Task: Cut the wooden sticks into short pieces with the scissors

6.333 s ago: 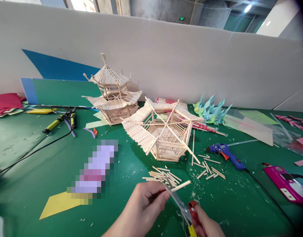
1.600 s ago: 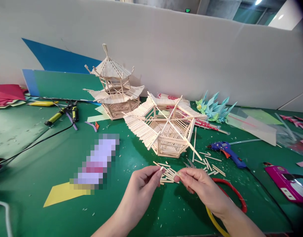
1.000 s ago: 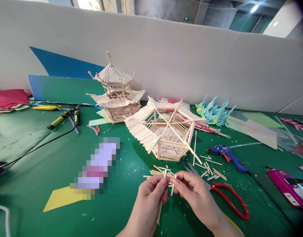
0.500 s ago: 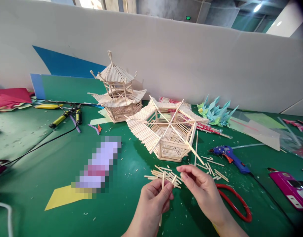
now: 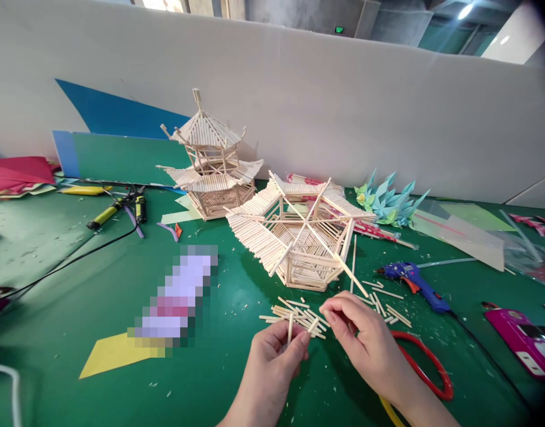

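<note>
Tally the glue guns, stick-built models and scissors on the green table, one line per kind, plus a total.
Stick-built models: 2, the finished pagoda and the unfinished hexagonal frame
Glue guns: 2, one blue, one yellow and black
Scissors: 1, red-handled, lying beside the right hand
Total: 5

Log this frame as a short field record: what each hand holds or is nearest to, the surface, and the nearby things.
left hand: pinches two short wooden sticks, held upright
right hand: fingertips curled beside the loose stick pile; whether it grips a stick cannot be told
surface: green table, strewn with wood chips
in front of hands: unfinished stick pavilion roof
further back: finished two-tier stick pagoda
right of hands: red-handled scissors, blue glue gun
</note>
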`<state>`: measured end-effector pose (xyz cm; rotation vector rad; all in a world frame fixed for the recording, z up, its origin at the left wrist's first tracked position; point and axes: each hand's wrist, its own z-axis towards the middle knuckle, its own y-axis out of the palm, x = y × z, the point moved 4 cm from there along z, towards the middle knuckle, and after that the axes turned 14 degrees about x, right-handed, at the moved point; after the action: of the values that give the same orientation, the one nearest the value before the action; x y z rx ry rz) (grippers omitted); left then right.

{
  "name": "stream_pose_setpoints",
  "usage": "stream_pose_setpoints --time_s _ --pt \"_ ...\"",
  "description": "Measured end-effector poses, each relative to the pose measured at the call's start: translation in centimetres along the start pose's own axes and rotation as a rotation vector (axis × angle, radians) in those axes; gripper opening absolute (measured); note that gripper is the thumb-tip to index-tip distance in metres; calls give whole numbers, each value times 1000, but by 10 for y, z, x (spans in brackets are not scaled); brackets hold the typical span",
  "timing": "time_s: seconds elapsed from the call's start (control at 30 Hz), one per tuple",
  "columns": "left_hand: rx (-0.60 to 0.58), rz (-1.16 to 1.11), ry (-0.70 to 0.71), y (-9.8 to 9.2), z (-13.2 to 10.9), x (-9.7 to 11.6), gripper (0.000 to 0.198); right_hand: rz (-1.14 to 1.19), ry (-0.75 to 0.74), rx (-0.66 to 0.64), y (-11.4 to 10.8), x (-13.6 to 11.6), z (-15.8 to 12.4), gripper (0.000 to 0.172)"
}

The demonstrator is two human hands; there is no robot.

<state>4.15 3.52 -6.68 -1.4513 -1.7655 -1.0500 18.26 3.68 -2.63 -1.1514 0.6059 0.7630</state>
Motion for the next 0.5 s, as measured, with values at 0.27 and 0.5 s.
stream_pose_setpoints --time_s 0.27,0.5 --pt "-23 0 -10 -1 0 -3 27 -49 5 -126 5 -2 -2 15" --pt "-64 -168 -114 2 0 -7 26 103 267 -152 11 7 -9 25"
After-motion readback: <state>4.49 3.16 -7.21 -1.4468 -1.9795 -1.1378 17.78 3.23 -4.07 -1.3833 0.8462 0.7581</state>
